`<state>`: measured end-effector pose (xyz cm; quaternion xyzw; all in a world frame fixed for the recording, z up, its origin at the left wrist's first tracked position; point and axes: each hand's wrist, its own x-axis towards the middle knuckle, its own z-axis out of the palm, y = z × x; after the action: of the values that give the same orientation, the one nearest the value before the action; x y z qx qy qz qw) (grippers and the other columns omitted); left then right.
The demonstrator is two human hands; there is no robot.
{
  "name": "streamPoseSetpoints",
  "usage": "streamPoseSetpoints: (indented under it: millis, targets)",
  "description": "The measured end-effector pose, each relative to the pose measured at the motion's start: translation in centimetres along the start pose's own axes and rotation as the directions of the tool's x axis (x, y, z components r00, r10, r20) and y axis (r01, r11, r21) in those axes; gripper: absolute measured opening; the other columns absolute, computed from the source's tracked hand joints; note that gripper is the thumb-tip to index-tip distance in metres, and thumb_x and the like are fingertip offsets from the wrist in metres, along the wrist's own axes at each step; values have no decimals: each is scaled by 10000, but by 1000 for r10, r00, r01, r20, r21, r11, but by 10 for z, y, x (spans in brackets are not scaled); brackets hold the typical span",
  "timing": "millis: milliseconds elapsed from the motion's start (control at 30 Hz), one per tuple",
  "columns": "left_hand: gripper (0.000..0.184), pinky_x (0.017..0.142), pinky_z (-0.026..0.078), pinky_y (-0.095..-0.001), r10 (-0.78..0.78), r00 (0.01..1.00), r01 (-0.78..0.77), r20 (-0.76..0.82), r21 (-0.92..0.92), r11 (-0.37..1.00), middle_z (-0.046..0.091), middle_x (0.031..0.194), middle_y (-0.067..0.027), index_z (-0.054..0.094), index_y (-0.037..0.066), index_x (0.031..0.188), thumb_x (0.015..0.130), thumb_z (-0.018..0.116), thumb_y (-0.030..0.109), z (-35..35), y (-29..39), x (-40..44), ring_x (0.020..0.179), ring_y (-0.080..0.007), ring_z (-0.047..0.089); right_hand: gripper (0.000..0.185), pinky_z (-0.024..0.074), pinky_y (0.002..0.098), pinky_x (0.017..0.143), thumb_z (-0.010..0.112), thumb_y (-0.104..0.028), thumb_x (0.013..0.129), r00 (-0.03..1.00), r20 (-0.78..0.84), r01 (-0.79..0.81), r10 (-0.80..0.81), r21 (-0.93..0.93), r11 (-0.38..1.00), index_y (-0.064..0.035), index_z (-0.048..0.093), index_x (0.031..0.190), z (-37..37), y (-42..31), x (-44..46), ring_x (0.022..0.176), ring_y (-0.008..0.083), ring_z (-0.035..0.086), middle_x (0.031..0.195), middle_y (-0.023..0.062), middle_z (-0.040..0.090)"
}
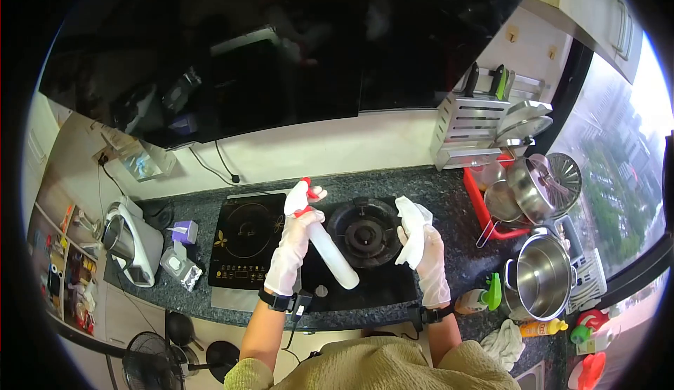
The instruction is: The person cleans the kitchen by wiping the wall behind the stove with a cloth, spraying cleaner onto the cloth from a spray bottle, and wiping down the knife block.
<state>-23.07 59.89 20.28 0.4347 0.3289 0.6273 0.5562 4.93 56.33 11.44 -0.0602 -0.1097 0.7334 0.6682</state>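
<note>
- White spray bottle [333,255], red-triggered, slants above the middle of the worktop [451,204], its base toward the front edge.
- Left hand [305,223], gloved, has its fingers curled around the bottle's neck.
- Right hand [430,255], gloved, has bent fingers holding a white cloth [414,227] beside the gas burner [364,234].
- Steel pot [546,267]: near the worktop's right edge.

No legible lettering or numbers.
</note>
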Motion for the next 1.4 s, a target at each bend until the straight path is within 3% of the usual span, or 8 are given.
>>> streamPoseSetpoints:
  millis: [167, 267, 367, 467, 633, 1200, 1300, 1400]
  targets:
    - [713, 757, 494, -300, -37, 999, 37, -30, 12, 999, 547, 1225, -90, 400, 59, 1379, 700, 562, -84, -5, -11, 6, 1187, -225, 530, 459, 512, 354, 876, 518, -115, 851, 989, -146, -74, 14, -409, 909, 3, 470, 1291, -51, -1, 20, 1022, 253, 615, 1224, 135, 592]
    - [713, 749, 489, -296, -72, 996, 71, -52, -7, 997, 548, 1226, -85, 394, 66, 1380, 702, 559, -85, -8, -15, 13, 1188, -219, 529, 397, 531, 348, 753, 525, -207, 865, 967, -252, -34, -31, -248, 968, 1, 534, 1203, -95, -5, 10, 858, 235, 626, 1066, 106, 635]
    - [685, 740, 485, -297, -142, 988, 141, -63, -23, 990, 552, 1251, -81, 410, 67, 1358, 706, 568, -73, -18, -30, 38, 1202, -216, 528, 314, 518, 342, 680, 517, -276, 892, 887, -397, 64, -235, -398, 915, -39, 578, 1089, -121, -13, -16, 770, 203, 613, 907, 62, 609]
    - [604, 700, 491, -292, -226, 973, 223, -39, -72, 972, 600, 1209, -121, 467, 70, 1286, 707, 558, -76, -15, -43, 61, 851, -155, 582, 286, 496, 331, 613, 521, -334, 896, 737, -548, 25, -396, -563, 826, -79, 574, 1016, -150, -31, -39, 712, 191, 600, 843, 46, 586]
    - [568, 694, 486, -284, -179, 975, 167, -135, -90, 982, 621, 1147, -95, 498, 59, 1256, 713, 577, -91, 10, -85, 98, 942, -162, 602, 320, 506, 345, 633, 517, -319, 897, 690, -559, -87, -459, -694, 715, -41, 562, 1047, -143, -39, -66, 726, 202, 609, 870, 69, 594]
    - [621, 671, 453, -231, -50, 959, -17, -278, -234, 972, 561, 981, 0, 430, 80, 1362, 785, 537, -123, 140, -209, 190, 799, -95, 523, 321, 505, 328, 687, 527, -297, 900, 670, -592, -9, -448, -609, 793, -14, 589, 1037, -183, -45, -86, 765, 204, 604, 915, 81, 608]
    - [602, 702, 457, -232, -13, 991, -13, -130, -194, 981, 583, 997, -8, 456, 63, 1339, 771, 536, -121, 145, -198, 181, 821, -95, 534, 246, 498, 342, 752, 632, -240, 881, 615, -656, -40, -437, -580, 814, -40, 580, 1014, -207, -51, -95, 845, 200, 603, 969, 71, 619]
    - [632, 751, 456, -263, 23, 999, -25, -29, -94, 995, 590, 1058, -36, 440, 36, 1346, 740, 544, -111, 147, -180, 162, 864, -128, 533, 219, 500, 367, 749, 683, -193, 819, 617, -557, -245, -556, -807, 537, -40, 588, 944, -229, -60, -98, 822, 224, 602, 933, 87, 619]
